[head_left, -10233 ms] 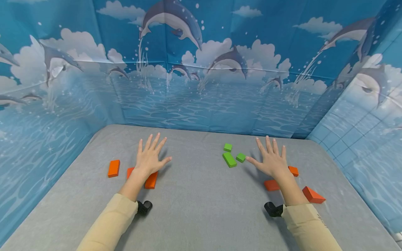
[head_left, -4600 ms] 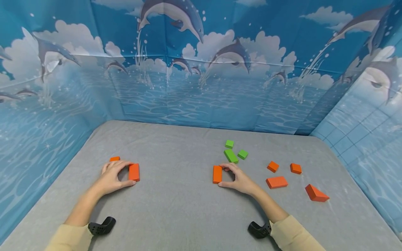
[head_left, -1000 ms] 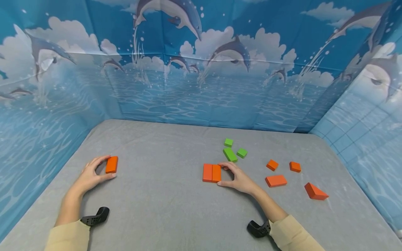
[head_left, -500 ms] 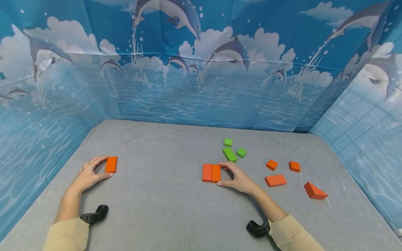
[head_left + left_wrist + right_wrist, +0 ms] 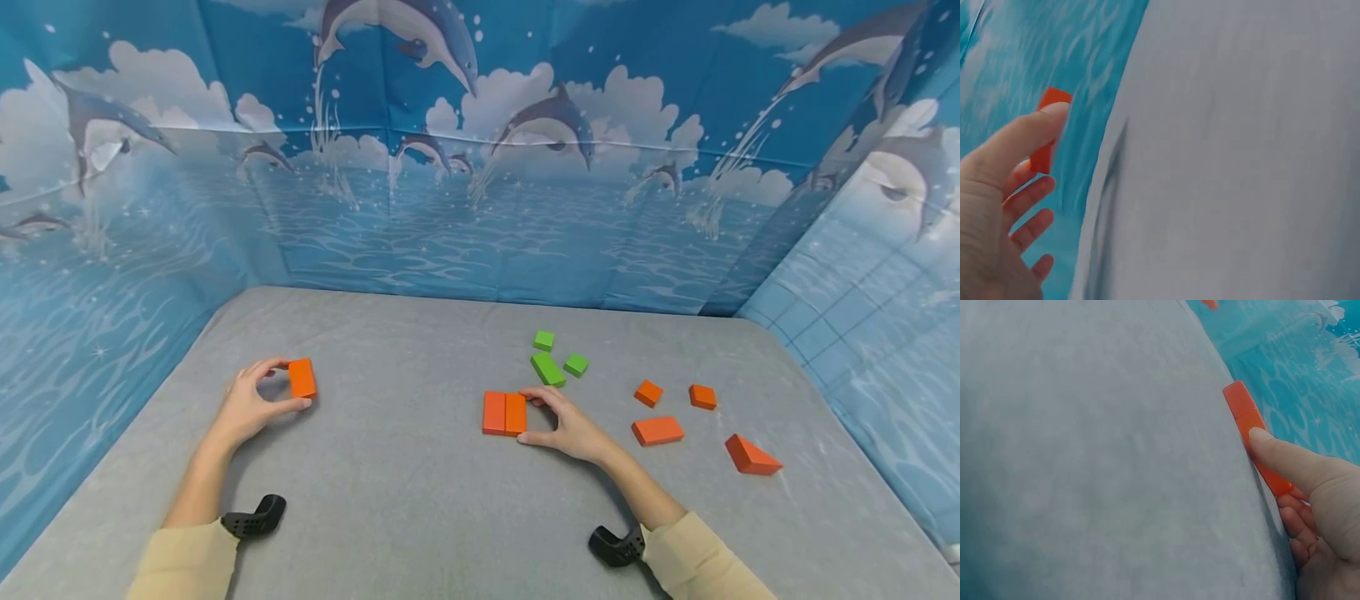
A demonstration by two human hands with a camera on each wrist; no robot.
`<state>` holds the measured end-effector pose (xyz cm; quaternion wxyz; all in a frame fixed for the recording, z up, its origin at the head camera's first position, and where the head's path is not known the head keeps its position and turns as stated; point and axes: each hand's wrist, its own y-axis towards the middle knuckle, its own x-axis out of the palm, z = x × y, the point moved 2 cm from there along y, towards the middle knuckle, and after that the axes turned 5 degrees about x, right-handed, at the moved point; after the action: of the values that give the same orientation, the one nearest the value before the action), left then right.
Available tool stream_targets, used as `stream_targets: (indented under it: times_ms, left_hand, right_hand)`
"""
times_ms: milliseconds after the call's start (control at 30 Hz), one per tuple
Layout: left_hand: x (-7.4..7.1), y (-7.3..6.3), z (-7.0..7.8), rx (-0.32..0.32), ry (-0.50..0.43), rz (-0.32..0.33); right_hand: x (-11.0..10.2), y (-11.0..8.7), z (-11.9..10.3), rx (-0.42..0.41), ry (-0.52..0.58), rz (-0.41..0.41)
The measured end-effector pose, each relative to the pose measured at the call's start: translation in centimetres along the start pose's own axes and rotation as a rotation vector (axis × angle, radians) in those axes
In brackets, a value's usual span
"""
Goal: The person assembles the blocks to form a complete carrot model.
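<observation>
In the head view my left hand (image 5: 247, 406) pinches an orange rectangular block (image 5: 302, 379) between thumb and fingers, raised off the grey surface. The left wrist view shows the thumb on that block (image 5: 1054, 95), the other fingers loosely bent below. My right hand (image 5: 567, 429) pinches a second orange block (image 5: 516, 414) that lies on the surface, thumb at its near end and fingers at its far end. Flush against this block's left side lies a red-orange block (image 5: 493, 413). In the right wrist view the thumb covers part of the orange block (image 5: 1277, 481).
Three green blocks (image 5: 548, 369) lie behind my right hand. Farther right are two small orange blocks (image 5: 648, 393), a red-orange rectangular block (image 5: 657, 431) and a red-orange triangular block (image 5: 752, 457). A dolphin-print curtain (image 5: 465, 242) borders the grey table (image 5: 390, 517).
Earlier, my left hand brought the red-orange block against the right-hand block and let it go. It then took the left orange block, and has now lifted it and moved it right.
</observation>
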<state>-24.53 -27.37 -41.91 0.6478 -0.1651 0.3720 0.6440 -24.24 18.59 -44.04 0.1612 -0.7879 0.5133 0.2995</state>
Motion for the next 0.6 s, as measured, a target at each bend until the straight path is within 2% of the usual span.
stream_targets:
  times_ms: [100, 333, 600]
  left_hand:
    - [1.6, 1.0, 1.9, 0.042, -0.032, -0.009]
    - [5.9, 2.8, 5.8, 0.134, -0.123, -0.065]
    - [9.9, 3.7, 9.0, 0.217, -0.168, -0.111]
  right_hand:
    - [0.0, 0.0, 0.0, -0.005, 0.02, 0.001]
    - [0.0, 0.0, 0.0, -0.004, -0.009, -0.005]
    - [-0.1, -0.1, -0.2, -0.012, 0.004, -0.003]
